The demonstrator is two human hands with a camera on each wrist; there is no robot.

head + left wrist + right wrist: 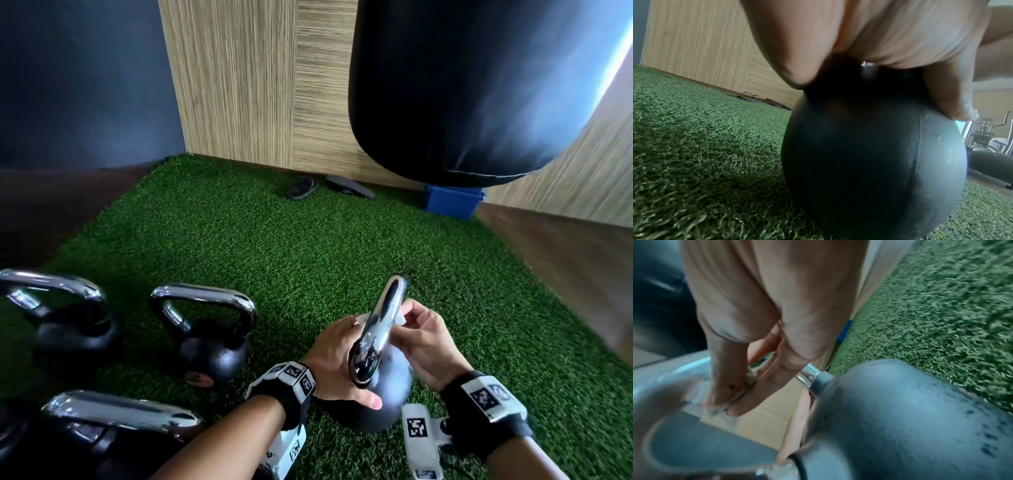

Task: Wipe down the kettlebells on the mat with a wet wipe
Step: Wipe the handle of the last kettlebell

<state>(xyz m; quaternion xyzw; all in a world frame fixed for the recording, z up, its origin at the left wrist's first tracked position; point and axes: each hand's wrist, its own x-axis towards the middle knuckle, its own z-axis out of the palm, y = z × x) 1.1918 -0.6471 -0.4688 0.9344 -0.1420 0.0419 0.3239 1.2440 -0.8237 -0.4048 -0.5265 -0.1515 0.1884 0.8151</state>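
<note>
The left hand (337,359) grips the neck of a black kettlebell (383,401) standing on the green mat (308,246), steadying it. The right hand (428,346) pinches a white wet wipe (402,317) against the chrome handle (380,329), fingers curled round it. The ball beside the right hand shows damp marks; judged partly wiped. Three further kettlebells (209,339) stand left of the left hand, condition undetermined, presumably pending. A hanging punch bag (479,85), a blue bin (452,202) and sandals (303,186) lie well beyond; nothing obstructs.
</note>
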